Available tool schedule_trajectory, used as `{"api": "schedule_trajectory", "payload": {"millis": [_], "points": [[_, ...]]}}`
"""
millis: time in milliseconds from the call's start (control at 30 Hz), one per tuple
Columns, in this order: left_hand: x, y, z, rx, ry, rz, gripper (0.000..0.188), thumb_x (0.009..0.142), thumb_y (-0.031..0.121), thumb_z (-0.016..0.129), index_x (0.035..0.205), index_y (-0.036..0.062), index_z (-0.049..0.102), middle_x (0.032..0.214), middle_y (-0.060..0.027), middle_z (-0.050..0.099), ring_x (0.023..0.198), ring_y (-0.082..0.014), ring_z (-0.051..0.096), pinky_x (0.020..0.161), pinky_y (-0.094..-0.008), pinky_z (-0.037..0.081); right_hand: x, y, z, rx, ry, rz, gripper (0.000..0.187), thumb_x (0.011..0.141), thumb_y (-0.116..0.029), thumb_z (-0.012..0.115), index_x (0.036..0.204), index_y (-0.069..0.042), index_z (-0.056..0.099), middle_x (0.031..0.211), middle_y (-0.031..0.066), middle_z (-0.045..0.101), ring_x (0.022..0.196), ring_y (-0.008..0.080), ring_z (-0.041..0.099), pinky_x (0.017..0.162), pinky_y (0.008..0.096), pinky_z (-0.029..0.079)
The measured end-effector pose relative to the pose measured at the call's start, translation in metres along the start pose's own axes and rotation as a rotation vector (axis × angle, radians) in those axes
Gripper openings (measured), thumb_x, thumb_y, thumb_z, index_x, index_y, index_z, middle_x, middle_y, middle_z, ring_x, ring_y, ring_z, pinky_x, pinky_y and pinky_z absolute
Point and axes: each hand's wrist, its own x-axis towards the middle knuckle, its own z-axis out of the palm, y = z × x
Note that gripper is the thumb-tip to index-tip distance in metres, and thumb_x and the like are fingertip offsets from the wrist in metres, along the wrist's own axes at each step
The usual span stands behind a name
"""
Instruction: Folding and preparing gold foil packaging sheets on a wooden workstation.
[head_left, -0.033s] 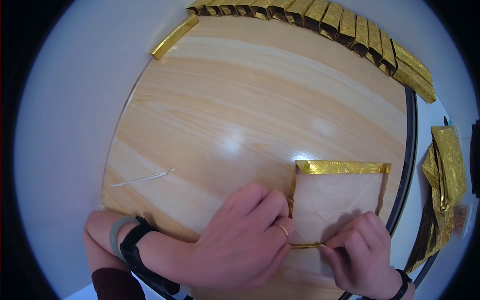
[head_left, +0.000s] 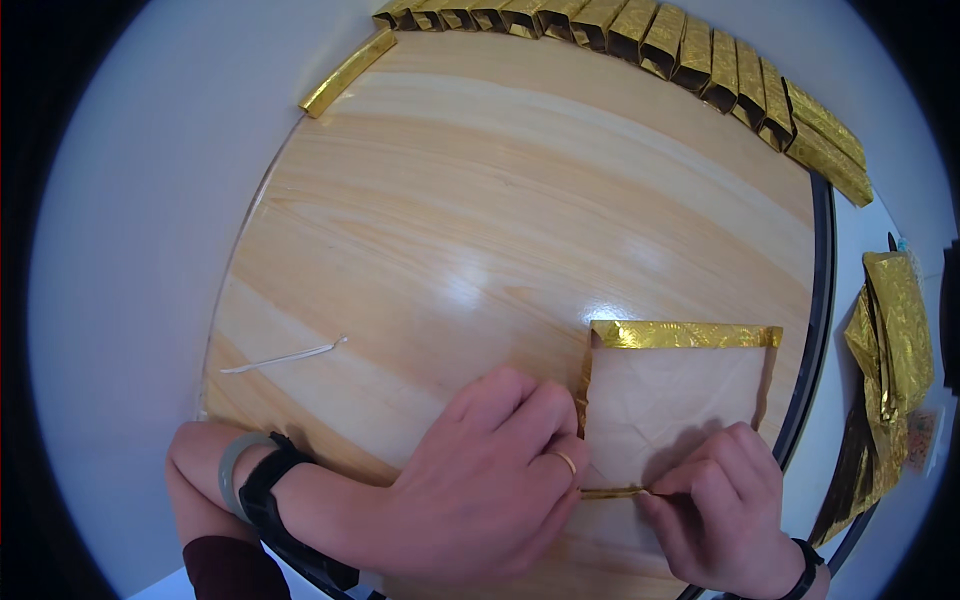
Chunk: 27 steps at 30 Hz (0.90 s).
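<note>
pinching gold-edged sheet (head_left: 680, 385), near corners hidden

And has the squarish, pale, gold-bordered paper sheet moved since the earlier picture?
No: the sheet shows no visible shift in any direction against the wood-grain table's dark edge strip.

No text, labels, brands, numbers or signs can be read anywhere tbh; even the pattern on the folded gold foil paper (head_left: 687, 335) can't be made out as lettering.
</note>
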Motion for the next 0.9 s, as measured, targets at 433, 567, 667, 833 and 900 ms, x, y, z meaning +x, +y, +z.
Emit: {"api": "schedule_trajectory", "payload": {"millis": [433,567,667,833,900], "points": [[0.0016,0.001,-0.0024,-0.031,-0.013,-0.046,0.027,0.062,0.007,0.077,0.077,0.0089,0.055,0.09,-0.0087,0.052,0.084,-0.0286,0.046,0.075,-0.038,0.035,0.0067,-0.0002,0.0024,0.058,0.078,-0.006,0.022,0.07,-0.002,0.076,0.08,-0.003,0.056,0.074,0.0108,0.053,0.066,0.0284,0.05,0.058,0.0363,0.04],[0.001,0.0,-0.0005,-0.032,0.034,-0.028,0.026,0.062,0.007,0.076,0.077,0.0085,0.055,0.089,-0.0088,0.053,0.083,-0.0284,0.046,0.075,-0.0384,0.035,0.0054,-0.0024,0.0025,0.02,0.069,0.002,0.022,0.071,-0.003,0.076,0.081,-0.003,0.056,0.075,0.0109,0.054,0.068,0.0288,0.051,0.06,0.0359,0.041],[0.0007,0.0003,-0.0003,-0.024,0.03,-0.027,0.025,0.062,0.007,0.076,0.077,0.0084,0.055,0.088,-0.009,0.053,0.083,-0.0283,0.047,0.075,-0.0389,0.035,0.004,-0.0029,0.0051,-0.013,0.089,-0.007,0.024,0.07,-0.003,0.076,0.083,-0.003,0.056,0.076,0.0103,0.055,0.069,0.0284,0.052,0.061,0.0362,0.041],[0.001,-0.0005,-0.0052,-0.003,-0.015,-0.012,0.025,0.063,0.008,0.076,0.077,0.0077,0.055,0.088,-0.009,0.053,0.083,-0.0282,0.047,0.075,-0.0394,0.035,0.0025,-0.0039,0.0071,-0.046,0.083,0.007,0.026,0.069,-0.004,0.076,0.084,-0.004,0.055,0.079,0.0089,0.056,0.072,0.0277,0.053,0.062,0.037,0.042],[0.0017,0.0,-0.0065,0.009,-0.054,0.001,0.025,0.063,0.008,0.076,0.077,0.0072,0.055,0.088,-0.0091,0.053,0.083,-0.0282,0.047,0.075,-0.0394,0.036,0.0028,-0.0051,0.0068,-0.058,0.078,0.01,0.027,0.069,-0.004,0.076,0.084,-0.005,0.054,0.079,0.0087,0.056,0.072,0.0276,0.053,0.063,0.037,0.042]]}}
